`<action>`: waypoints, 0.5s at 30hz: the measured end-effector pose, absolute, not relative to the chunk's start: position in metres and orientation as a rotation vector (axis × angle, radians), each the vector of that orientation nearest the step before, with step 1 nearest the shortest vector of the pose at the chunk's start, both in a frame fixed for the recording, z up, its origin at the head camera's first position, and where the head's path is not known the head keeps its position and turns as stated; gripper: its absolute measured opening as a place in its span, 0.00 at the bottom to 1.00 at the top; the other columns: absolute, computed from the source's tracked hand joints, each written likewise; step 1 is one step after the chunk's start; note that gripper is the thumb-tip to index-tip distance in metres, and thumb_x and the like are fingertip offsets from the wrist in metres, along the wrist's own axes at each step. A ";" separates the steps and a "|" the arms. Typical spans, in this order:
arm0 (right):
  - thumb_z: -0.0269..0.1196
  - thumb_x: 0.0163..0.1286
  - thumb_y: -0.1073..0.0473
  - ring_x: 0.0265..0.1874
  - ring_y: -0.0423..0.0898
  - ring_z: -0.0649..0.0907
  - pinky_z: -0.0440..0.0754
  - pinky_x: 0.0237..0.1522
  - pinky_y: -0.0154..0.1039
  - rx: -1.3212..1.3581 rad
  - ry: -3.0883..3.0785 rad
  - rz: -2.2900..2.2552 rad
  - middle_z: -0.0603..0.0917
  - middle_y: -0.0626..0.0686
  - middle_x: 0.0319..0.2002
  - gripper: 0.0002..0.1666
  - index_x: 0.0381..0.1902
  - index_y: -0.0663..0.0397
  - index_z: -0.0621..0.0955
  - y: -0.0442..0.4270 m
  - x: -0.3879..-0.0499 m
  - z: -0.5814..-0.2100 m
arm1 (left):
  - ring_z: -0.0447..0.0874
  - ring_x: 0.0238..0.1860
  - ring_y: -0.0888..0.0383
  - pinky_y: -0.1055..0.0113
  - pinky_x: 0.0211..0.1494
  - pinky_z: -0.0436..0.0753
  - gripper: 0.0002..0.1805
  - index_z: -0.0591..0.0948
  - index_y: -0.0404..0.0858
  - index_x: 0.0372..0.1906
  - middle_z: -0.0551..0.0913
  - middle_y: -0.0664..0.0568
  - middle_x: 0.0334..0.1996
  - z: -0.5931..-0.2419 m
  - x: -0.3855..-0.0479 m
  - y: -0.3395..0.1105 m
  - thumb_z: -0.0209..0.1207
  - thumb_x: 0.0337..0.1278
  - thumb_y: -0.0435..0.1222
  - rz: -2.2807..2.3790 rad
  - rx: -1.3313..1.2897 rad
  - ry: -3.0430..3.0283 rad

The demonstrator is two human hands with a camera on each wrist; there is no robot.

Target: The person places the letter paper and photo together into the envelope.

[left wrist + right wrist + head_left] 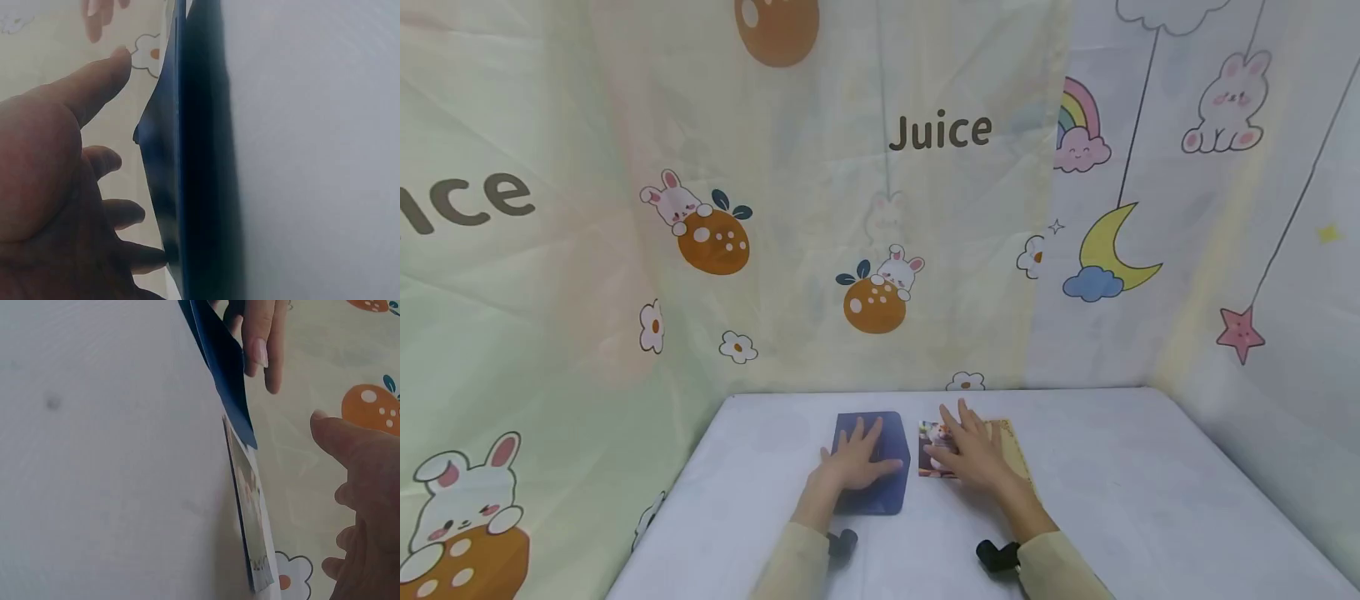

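"Which edges and open room did I have?"

"Clock centred between the hands, head view. White table (pixel 1120 475): far edge at 12, side edges at 9 and 3; the wider stretch of tabletop ran toward 3. Narrow strip between the two items."

"Items and obstructions?"

"One blue envelope (pixel 872 500), at 9, flap toward 3. One picture card (pixel 934 435), at 3, gold-edged panel (pixel 1017 450) just beyond; the join, if any, was hidden. Left hand (pixel 850 462): over the envelope, fingers spread wide; contact I could not tell. Right hand (pixel 979 460): fingers spread wide, above the card, a gap showing in my right wrist view. One black wrist device (pixel 844 546) at 7, a second device (pixel 997 557) at 5."

"Surroundings?"

"Fabric wall (pixel 805 150) at 12, printed with rabbits and 'Juice'; printed moon (pixel 1096 242) between 1 and 2."
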State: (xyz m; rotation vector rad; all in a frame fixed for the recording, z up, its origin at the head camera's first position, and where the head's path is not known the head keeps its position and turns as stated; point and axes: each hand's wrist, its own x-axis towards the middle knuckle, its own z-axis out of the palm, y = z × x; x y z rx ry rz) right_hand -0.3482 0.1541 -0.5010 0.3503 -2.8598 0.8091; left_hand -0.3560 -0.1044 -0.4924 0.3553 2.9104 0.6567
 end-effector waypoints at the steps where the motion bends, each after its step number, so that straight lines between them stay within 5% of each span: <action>1: 0.61 0.71 0.32 0.82 0.68 0.50 0.34 0.75 0.75 0.359 -2.856 0.823 0.47 0.64 0.84 0.51 0.83 0.46 0.59 0.152 -0.347 -0.499 | 0.45 0.81 0.24 0.20 0.72 0.46 0.49 0.54 0.52 0.84 0.49 0.37 0.84 -0.491 -0.356 -0.105 0.53 0.65 0.68 0.663 0.358 2.906; 8: 0.62 0.72 0.35 0.82 0.66 0.54 0.36 0.76 0.74 0.397 -2.871 0.804 0.50 0.63 0.84 0.49 0.82 0.45 0.60 0.135 -0.344 -0.496 | 0.48 0.80 0.25 0.20 0.71 0.49 0.35 0.59 0.52 0.82 0.51 0.36 0.84 -0.487 -0.357 -0.110 0.46 0.78 0.55 0.680 0.390 2.879; 15: 0.63 0.71 0.34 0.81 0.67 0.59 0.40 0.75 0.76 0.552 -2.888 0.794 0.56 0.63 0.83 0.49 0.82 0.47 0.62 0.114 -0.337 -0.499 | 0.48 0.81 0.27 0.18 0.70 0.49 0.30 0.67 0.51 0.78 0.53 0.36 0.83 -0.486 -0.358 -0.114 0.49 0.74 0.37 0.673 0.470 2.853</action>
